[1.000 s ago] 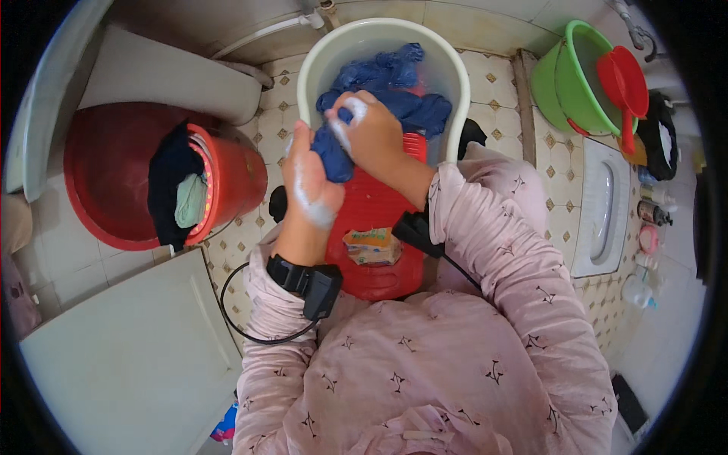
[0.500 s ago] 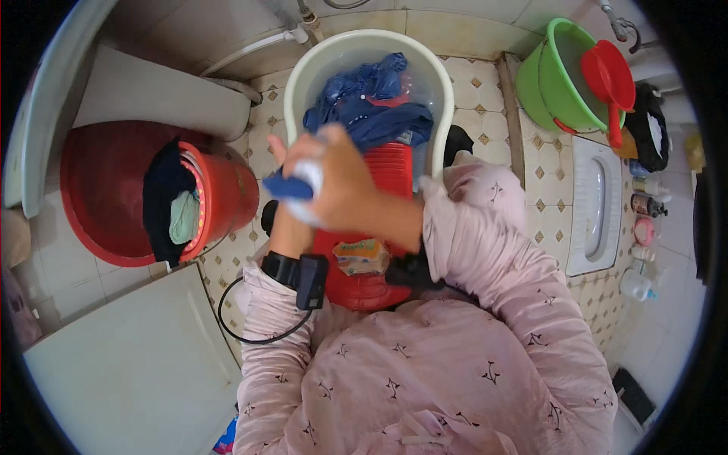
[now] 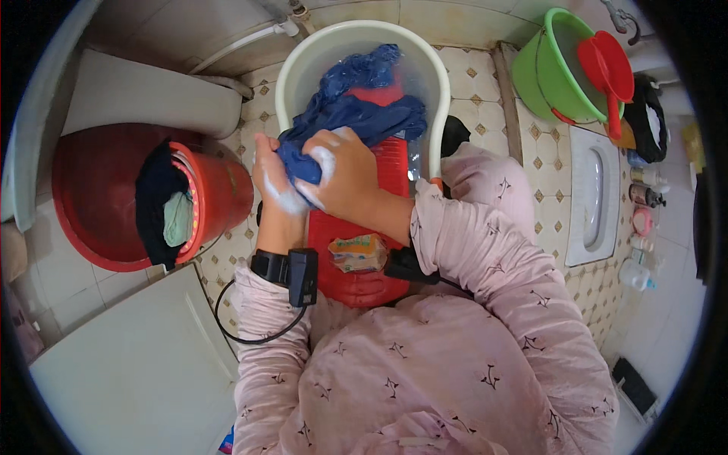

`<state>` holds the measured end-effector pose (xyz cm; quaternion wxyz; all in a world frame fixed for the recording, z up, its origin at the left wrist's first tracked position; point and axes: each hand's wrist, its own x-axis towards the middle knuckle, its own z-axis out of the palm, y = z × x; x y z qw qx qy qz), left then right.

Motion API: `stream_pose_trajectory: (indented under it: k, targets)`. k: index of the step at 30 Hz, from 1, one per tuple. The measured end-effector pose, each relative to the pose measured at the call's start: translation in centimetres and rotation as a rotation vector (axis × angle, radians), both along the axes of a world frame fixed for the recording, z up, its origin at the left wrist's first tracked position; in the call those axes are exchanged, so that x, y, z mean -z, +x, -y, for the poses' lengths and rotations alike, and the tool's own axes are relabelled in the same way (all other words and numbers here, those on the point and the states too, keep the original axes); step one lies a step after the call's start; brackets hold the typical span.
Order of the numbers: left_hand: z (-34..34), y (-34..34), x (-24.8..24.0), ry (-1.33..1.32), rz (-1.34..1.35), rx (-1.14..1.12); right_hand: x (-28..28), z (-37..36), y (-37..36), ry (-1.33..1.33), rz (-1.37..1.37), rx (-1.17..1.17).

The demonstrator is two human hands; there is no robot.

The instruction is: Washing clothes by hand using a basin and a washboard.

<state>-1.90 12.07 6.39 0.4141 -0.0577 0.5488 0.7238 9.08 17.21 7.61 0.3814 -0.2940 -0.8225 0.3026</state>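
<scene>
Both my hands grip a bunched part of a wet blue garment [image 3: 365,117] over the near end of a pale basin [image 3: 285,89]. White suds coat my left hand [image 3: 274,180], whose fingers point away from me along the cloth's left side. My right hand [image 3: 339,167] is closed over the bundle from the right, with foam on its knuckles. The rest of the garment spreads into the water in the basin. Beneath my hands a red washboard [image 3: 393,171] slopes from the basin toward me. On its near end lies a soap bar in a torn orange-and-clear wrapper [image 3: 358,252].
To the left, a red bucket [image 3: 227,186] with dark and pale green clothes over its rim leans in a large red tub [image 3: 95,235]. At right are a green bucket [image 3: 540,83] with a red dipper [image 3: 607,68], a squat toilet [image 3: 578,227] and several bottles [image 3: 644,196].
My hands have moved from a blurred position just nearer me onto the cloth at the basin's near end. The bunched blue cloth now shows more fully between them.
</scene>
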Motion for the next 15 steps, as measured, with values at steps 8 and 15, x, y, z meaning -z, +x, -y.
stream_pose_trajectory:
  k: [8, 15]
  targets:
    - [0.6, 2.7, -0.3, 0.161, 0.191, 0.075, 2.3, -2.8, -0.7, 0.048, 0.180, 0.126]
    - [1.1, 1.1, -4.2, 0.394, 0.375, 0.187, 0.9, -4.8, 0.5, -0.830, -0.125, -0.542]
